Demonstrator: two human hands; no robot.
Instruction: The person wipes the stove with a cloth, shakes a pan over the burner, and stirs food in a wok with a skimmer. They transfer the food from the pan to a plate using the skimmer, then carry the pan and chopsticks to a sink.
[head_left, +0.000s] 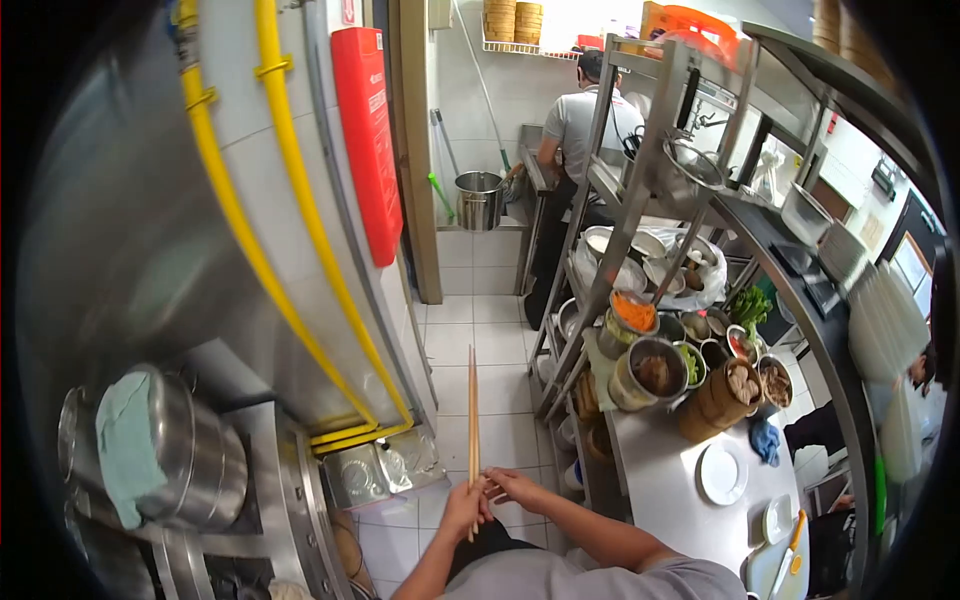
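A pair of long wooden chopsticks (474, 415) points forward, away from my body and over the tiled floor. My left hand (463, 510) is closed around them near their back end. Close beside it, my right hand (517, 490) has its fingers bent and slightly apart, with the tips at the left hand's fingers. I see nothing held in the right hand, though where the two hands meet is partly hidden. Both hands are in front of my grey shirt, at the lower middle of the view.
On my right, a steel counter (650, 470) bears a white plate (722, 473), a blue cloth (765, 441), a knife (790, 550) and several food containers. Left stands a large steel pot (200, 450) with a green cloth. Ahead, a person (580, 130) faces away beside a metal bucket (479, 203).
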